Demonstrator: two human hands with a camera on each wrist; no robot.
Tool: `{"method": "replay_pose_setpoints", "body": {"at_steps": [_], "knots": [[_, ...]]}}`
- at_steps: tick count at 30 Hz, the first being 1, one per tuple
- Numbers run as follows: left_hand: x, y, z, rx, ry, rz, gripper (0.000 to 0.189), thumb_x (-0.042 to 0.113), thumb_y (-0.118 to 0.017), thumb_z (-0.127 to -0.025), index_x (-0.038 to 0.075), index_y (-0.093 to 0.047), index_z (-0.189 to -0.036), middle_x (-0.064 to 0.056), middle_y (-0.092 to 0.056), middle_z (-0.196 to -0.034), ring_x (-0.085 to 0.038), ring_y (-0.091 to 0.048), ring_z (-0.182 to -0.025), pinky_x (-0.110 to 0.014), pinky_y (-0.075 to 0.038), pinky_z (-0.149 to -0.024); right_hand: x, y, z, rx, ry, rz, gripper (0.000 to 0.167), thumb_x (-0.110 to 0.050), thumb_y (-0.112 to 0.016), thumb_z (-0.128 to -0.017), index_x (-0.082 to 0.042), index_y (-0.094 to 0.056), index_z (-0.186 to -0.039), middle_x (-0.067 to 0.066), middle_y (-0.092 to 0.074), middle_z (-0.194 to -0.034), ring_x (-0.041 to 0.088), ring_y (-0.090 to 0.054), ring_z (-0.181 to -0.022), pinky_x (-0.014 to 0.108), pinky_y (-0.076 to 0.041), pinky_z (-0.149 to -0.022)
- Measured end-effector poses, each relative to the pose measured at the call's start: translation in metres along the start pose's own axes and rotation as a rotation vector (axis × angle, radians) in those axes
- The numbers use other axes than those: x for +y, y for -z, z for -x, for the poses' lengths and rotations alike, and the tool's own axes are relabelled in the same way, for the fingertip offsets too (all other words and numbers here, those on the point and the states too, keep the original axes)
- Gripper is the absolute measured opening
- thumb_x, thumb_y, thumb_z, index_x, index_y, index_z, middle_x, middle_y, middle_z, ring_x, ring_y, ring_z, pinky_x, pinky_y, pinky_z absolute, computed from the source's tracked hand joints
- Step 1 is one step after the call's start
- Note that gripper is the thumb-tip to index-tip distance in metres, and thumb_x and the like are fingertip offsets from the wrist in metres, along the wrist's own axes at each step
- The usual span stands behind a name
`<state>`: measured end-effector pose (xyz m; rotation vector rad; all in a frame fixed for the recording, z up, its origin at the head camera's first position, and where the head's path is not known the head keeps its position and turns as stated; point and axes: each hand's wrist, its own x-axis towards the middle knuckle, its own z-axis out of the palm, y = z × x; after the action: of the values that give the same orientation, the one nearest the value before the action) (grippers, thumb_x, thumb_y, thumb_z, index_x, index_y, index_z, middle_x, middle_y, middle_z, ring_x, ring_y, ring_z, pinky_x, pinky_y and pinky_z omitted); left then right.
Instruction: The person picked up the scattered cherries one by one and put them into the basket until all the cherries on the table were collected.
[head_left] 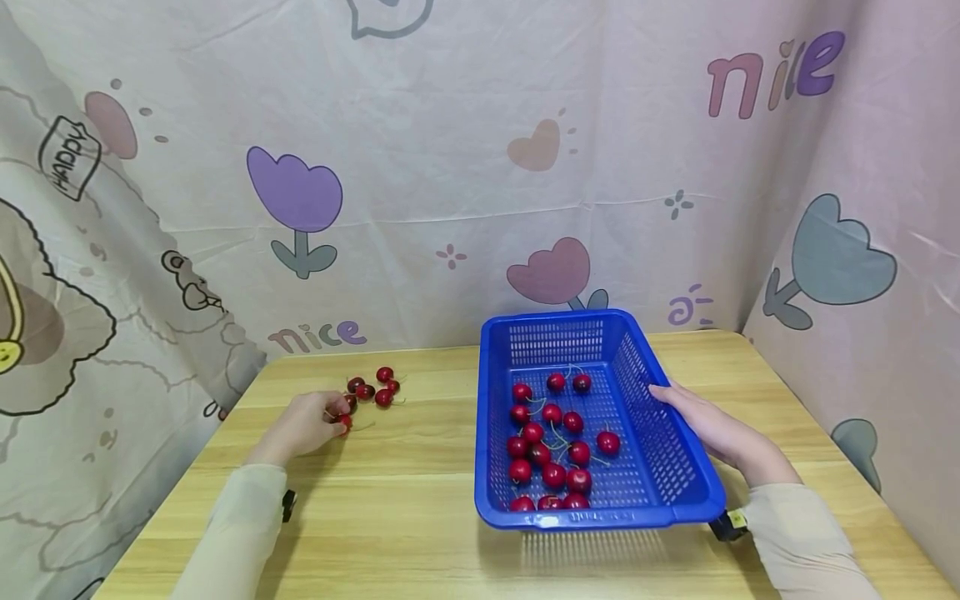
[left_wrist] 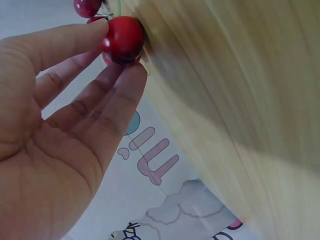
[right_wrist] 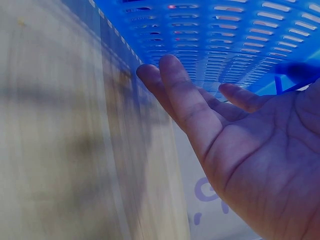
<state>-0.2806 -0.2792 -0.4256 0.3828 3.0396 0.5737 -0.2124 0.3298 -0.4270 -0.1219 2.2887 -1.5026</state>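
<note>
Low over the table at left, my left hand (head_left: 303,425) pinches a red cherry (left_wrist: 122,40) between its thumb and fingers. Just beyond its fingertips lies a small group of dark red cherries (head_left: 364,392), some with stems. My right hand (head_left: 708,421) is at the right side of a blue plastic basket (head_left: 678,467), fingertips by the rim. From the right wrist view, its fingers (right_wrist: 182,95) extend fairly straight alongside the slotted outer wall. Inside the basket, many red cherries (head_left: 553,475) lie mostly toward the left and front.
The light wooden table (head_left: 420,475) carries everything. A printed cloth (head_left: 420,167) hangs behind it and along both sides. The basket's back edge stands close to the cloth.
</note>
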Motion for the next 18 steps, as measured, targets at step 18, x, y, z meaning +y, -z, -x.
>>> {"method": "replay_pose_setpoints", "body": {"at_steps": [18], "knots": [[-0.0004,-0.0058,0.0022,-0.006,-0.003,0.0,0.026,-0.004,-0.081,-0.081,0.006,-0.073,-0.104,-0.012,-0.074,-0.098,-0.027,-0.065,-0.09,-0.052,-0.058,-0.085,-0.0006,-0.0005,0.0002,-0.005,0.008,-0.02,0.081,-0.057,-0.032,-0.114,-0.015,0.003,-0.173,0.037,-0.041,-0.161,0.033,-0.072,-0.121,0.054,-0.062,-0.102]]}}
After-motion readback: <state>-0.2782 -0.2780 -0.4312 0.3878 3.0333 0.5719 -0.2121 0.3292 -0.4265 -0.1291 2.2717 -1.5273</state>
